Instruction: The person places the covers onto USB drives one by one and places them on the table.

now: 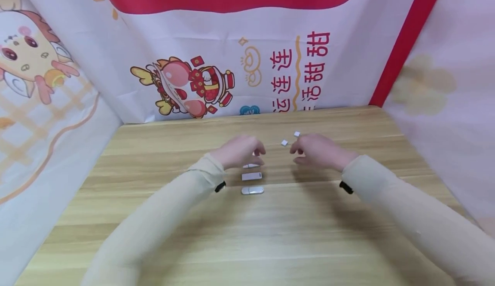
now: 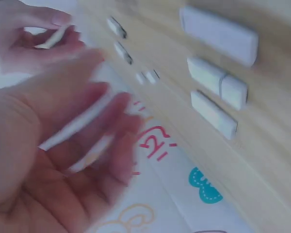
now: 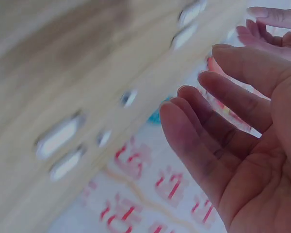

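My left hand [image 1: 239, 152] hovers above the table with fingers loosely bent, holding nothing. Below it are three white sticks like USB flash drives: one partly hidden stick [image 1: 251, 165], one with a dark mark at its end [image 1: 252, 176], and a rounded one with a seam [image 1: 252, 190]. My right hand [image 1: 319, 152] is also raised, its fingers relaxed around nothing. Beyond its fingertips lie two small white squares [image 1: 284, 143]. In the right wrist view, two longer white pieces [image 3: 60, 137] lie near the squares; the head view does not show them.
The wooden table [image 1: 270, 234] meets a printed white cloth [image 1: 232, 32] at its back edge. Patterned cloth also hangs at the left [image 1: 42, 105] and right [image 1: 433, 84]. Dark bands [image 1: 220, 186] sit at the sleeve cuffs.
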### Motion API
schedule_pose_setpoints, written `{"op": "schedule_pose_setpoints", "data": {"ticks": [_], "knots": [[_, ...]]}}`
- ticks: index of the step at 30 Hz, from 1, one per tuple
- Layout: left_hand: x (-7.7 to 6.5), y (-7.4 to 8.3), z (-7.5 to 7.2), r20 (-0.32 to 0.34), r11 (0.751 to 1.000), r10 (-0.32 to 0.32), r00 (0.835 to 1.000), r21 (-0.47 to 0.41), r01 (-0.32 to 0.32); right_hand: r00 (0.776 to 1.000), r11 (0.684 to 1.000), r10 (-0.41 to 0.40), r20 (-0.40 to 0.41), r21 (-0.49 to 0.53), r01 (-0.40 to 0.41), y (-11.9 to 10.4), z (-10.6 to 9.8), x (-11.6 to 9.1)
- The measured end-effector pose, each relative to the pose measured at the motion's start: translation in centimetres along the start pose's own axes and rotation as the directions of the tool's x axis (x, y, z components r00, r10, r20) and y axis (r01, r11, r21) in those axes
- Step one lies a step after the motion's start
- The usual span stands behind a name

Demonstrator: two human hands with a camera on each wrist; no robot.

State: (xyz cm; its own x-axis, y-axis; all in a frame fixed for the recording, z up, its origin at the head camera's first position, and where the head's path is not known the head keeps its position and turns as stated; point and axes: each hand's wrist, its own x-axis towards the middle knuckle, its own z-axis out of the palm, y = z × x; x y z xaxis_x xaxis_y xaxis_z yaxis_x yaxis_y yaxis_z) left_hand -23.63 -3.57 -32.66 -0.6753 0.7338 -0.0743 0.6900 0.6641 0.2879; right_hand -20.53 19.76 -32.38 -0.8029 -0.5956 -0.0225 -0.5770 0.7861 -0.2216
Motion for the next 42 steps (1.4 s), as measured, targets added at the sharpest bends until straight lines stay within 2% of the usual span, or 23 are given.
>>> {"op": "schedule_pose_setpoints", "data": {"ticks": [5, 9, 12, 16, 20, 24, 27, 33, 42], "knots": [[4.6, -0.8, -0.1, -0.036, 0.996, 0.089, 0.995, -0.011, -0.089, 0.997, 0.997, 0.073, -0.019, -0.022, -0.073, 3.9, -0.8, -1.0], [7.8, -1.5, 0.4, -0.024, 0.995, 0.094, 0.995, -0.035, -0.094, 0.99, 0.99, 0.144, 0.002, 0.0, -0.144, 6.4, -1.1, -1.5], [9.9, -2.0, 1.0, 0.009, 0.996, 0.079, 0.997, -0.039, -0.079, 0.986, 0.985, 0.167, 0.011, 0.031, -0.168, 8.0, -0.7, -1.7], [12.0, -2.7, 1.9, 0.066, 0.998, 0.054, 0.996, -0.043, -0.052, 0.984, 0.982, 0.176, 0.026, 0.06, -0.178, 9.7, 0.8, -1.4], [13.7, -3.6, 2.8, 0.092, 0.998, 0.039, 0.995, -0.06, -0.033, 0.97, 0.966, 0.232, 0.065, 0.101, -0.238, 10.5, 1.7, -0.7], [14.9, -4.3, 3.4, 0.109, 0.995, 0.005, 0.994, -0.099, 0.006, 0.965, 0.96, 0.25, 0.081, 0.113, -0.258, 10.8, 2.2, -0.3], [15.5, -4.4, 3.7, 0.137, 0.991, 0.001, 0.991, -0.132, 0.017, 0.97, 0.966, 0.227, 0.091, 0.105, -0.236, 11.1, 2.7, -0.1], [15.4, -4.5, 4.2, 0.137, 0.986, 0.016, 0.99, -0.166, 0.007, 0.976, 0.974, 0.198, 0.092, 0.096, -0.207, 10.8, 3.6, 0.2], [15.1, -3.8, 4.4, 0.099, 0.994, 0.085, 0.991, -0.078, -0.078, 0.981, 0.98, 0.19, 0.02, 0.052, -0.191, 10.8, 4.1, -0.4]]}}
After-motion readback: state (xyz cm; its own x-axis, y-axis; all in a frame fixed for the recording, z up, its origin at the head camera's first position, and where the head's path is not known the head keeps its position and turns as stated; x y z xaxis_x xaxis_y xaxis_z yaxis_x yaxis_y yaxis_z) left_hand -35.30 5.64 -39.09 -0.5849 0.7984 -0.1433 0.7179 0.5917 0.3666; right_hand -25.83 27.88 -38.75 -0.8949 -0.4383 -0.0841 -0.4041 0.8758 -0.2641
